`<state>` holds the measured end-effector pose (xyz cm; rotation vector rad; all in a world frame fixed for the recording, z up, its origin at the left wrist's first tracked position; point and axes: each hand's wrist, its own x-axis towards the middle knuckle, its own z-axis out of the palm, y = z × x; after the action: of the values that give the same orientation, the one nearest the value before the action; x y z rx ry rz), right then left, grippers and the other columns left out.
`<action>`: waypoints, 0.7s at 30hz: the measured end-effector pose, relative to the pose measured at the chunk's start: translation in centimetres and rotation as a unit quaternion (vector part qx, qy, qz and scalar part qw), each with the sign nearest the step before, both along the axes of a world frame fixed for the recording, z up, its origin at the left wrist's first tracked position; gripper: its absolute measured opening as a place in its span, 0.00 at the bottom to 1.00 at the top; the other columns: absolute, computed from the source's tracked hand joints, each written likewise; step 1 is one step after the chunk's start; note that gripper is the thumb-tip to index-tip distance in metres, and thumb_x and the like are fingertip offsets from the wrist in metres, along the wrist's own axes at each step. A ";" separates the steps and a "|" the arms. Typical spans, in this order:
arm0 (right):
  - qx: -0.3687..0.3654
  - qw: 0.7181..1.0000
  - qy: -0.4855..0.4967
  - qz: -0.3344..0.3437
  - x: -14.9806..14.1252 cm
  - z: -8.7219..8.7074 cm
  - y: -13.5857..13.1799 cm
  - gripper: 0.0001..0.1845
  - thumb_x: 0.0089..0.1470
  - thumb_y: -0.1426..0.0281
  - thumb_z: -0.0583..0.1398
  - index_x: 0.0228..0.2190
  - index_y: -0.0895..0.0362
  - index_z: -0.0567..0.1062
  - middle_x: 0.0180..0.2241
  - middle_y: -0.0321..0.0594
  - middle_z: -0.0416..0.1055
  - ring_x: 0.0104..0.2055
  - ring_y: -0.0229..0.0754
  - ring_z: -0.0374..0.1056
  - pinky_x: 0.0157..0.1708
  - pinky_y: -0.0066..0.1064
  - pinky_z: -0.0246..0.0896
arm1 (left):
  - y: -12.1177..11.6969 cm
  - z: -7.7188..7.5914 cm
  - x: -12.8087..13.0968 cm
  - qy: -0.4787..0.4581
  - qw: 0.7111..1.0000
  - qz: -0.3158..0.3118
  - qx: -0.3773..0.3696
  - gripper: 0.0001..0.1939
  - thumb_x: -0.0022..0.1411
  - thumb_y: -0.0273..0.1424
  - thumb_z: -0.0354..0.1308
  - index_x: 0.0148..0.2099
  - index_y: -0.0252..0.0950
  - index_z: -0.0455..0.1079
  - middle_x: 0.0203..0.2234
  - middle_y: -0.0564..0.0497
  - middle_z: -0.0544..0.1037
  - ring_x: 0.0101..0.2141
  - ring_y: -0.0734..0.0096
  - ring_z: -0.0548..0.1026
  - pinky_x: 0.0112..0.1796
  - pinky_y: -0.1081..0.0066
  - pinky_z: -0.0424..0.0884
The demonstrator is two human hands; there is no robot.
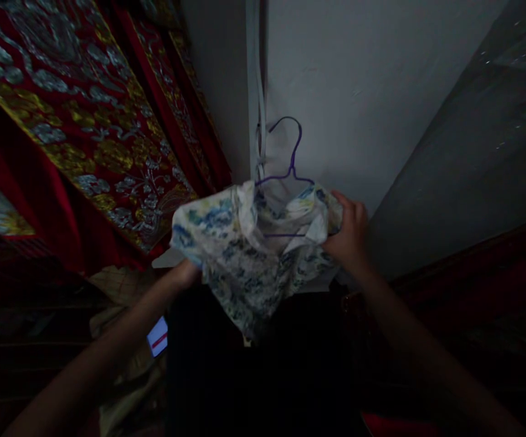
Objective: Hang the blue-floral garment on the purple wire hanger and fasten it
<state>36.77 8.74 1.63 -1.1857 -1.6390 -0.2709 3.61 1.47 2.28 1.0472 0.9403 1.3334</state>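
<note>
A white collared shirt (245,261) with a blue, green and yellow floral print sits on a purple wire hanger (293,173), its hook pointing up and away from me. My right hand (348,233) is closed on the shirt's right shoulder, near that end of the hanger. At the opposite sleeve, my left hand (189,273) reaches under the cloth. The fabric hides its fingers, so their grip cannot be seen. The hanger's lower bar shows through the neck opening, and the shirt's lower part hangs bunched below.
Red cloth (108,152) with gold and silver embroidery hangs at the left. Ahead is a pale wall (345,79) with a vertical pipe or cord (259,79). Shiny plastic sheeting (486,121) covers the right side. A lit screen-like rectangle (157,337) lies lower left.
</note>
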 end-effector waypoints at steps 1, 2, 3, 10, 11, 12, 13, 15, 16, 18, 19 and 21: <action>-0.006 0.999 -0.004 -0.034 0.7 1.5 0.4 0.42 0.46 0.63 0.65 0.62 0.56 0.64 0.50 0.53 0.65 0.54 0.61 0.63 0.54 0.54 0.60 | -0.3 -1.2 -0.2 0.007 1.000 -0.021 -0.016 0.30 0.49 0.57 0.68 0.45 0.39 0.79 0.45 0.40 0.83 0.56 0.42 0.74 0.58 0.44 0.66; -0.012 0.998 -0.006 -0.060 1.0 3.2 0.8 0.41 0.47 0.62 0.65 0.62 0.56 0.65 0.51 0.53 0.66 0.55 0.61 0.63 0.54 0.53 0.60 | -0.7 -2.2 0.0 0.014 0.998 -0.044 -0.032 0.35 0.49 0.62 0.64 0.46 0.39 0.79 0.46 0.40 0.83 0.57 0.42 0.74 0.58 0.45 0.65; -0.019 0.997 -0.011 -0.078 1.1 4.8 1.1 0.40 0.48 0.62 0.65 0.62 0.56 0.65 0.51 0.54 0.66 0.55 0.61 0.63 0.54 0.53 0.60 | -0.9 -3.0 0.3 0.027 0.997 -0.060 -0.041 0.38 0.49 0.65 0.61 0.47 0.38 0.79 0.46 0.40 0.82 0.57 0.42 0.73 0.59 0.46 0.65; -0.041 0.995 -0.076 -0.050 -2.0 10.3 1.1 0.41 0.50 0.60 0.66 0.63 0.57 0.63 0.54 0.56 0.66 0.57 0.65 0.62 0.54 0.54 0.59 | -0.2 -5.2 3.3 0.062 0.996 0.049 0.029 0.29 0.51 0.49 0.71 0.48 0.33 0.78 0.49 0.44 0.82 0.55 0.49 0.75 0.61 0.55 0.63; -0.034 0.996 -0.078 -0.030 -2.2 10.2 0.5 0.42 0.50 0.60 0.66 0.63 0.56 0.62 0.55 0.55 0.65 0.57 0.64 0.61 0.55 0.54 0.58 | -0.3 -5.6 3.5 0.035 0.996 0.082 0.029 0.28 0.53 0.48 0.70 0.49 0.34 0.78 0.49 0.44 0.82 0.55 0.50 0.75 0.60 0.56 0.64; -0.029 0.996 -0.083 -0.009 -2.4 10.0 -0.1 0.42 0.50 0.61 0.65 0.64 0.56 0.61 0.55 0.55 0.64 0.58 0.63 0.61 0.55 0.53 0.58 | -0.6 -6.2 3.8 0.008 0.993 0.119 0.027 0.26 0.54 0.47 0.69 0.49 0.35 0.77 0.49 0.45 0.81 0.56 0.51 0.75 0.60 0.56 0.64; -0.025 0.996 -0.089 0.012 -2.6 9.8 -0.7 0.41 0.51 0.61 0.65 0.63 0.55 0.61 0.55 0.54 0.64 0.58 0.62 0.61 0.56 0.52 0.58 | -1.1 -6.8 4.0 -0.013 0.988 0.153 0.024 0.26 0.55 0.45 0.69 0.51 0.36 0.76 0.50 0.46 0.81 0.57 0.53 0.74 0.61 0.57 0.64; -0.024 0.992 -0.113 0.053 -3.2 9.4 -1.9 0.41 0.50 0.62 0.66 0.63 0.56 0.63 0.53 0.53 0.65 0.57 0.60 0.62 0.55 0.49 0.59 | -2.5 -8.2 4.5 -0.028 0.978 0.207 0.013 0.26 0.54 0.41 0.71 0.53 0.38 0.75 0.52 0.47 0.79 0.59 0.55 0.72 0.63 0.58 0.61; -0.026 0.989 -0.129 0.072 -3.5 9.3 -2.4 0.41 0.48 0.62 0.66 0.62 0.56 0.64 0.52 0.52 0.66 0.55 0.60 0.63 0.55 0.48 0.60 | -3.3 -8.9 4.7 -0.029 0.974 0.224 0.003 0.27 0.52 0.39 0.71 0.53 0.38 0.74 0.53 0.47 0.79 0.60 0.55 0.71 0.64 0.58 0.60; -0.033 0.983 -0.154 0.094 -4.3 9.3 -2.9 0.42 0.45 0.62 0.68 0.61 0.55 0.66 0.49 0.51 0.67 0.53 0.59 0.64 0.53 0.48 0.61 | -4.7 -9.8 5.1 -0.034 0.968 0.247 -0.029 0.27 0.51 0.37 0.71 0.53 0.39 0.74 0.52 0.47 0.79 0.60 0.54 0.71 0.64 0.57 0.60; -0.035 0.982 -0.159 0.094 -4.6 9.3 -3.0 0.43 0.44 0.62 0.68 0.61 0.55 0.67 0.49 0.50 0.67 0.53 0.60 0.64 0.53 0.49 0.61 | -5.2 -10.1 5.2 -0.039 0.965 0.256 -0.043 0.27 0.51 0.37 0.71 0.53 0.39 0.75 0.52 0.47 0.79 0.60 0.53 0.71 0.64 0.57 0.60; -0.035 0.986 -0.146 0.069 -4.5 9.2 -3.1 0.45 0.42 0.62 0.69 0.62 0.54 0.66 0.49 0.50 0.67 0.53 0.61 0.64 0.53 0.51 0.61 | -5.9 -10.1 5.1 -0.055 0.960 0.271 -0.051 0.27 0.51 0.37 0.72 0.53 0.39 0.75 0.52 0.47 0.80 0.59 0.53 0.72 0.63 0.58 0.62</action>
<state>32.28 5.68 10.80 -1.1172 -1.9908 -0.3118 8.71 -4.48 -7.80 0.6447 1.2520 1.7479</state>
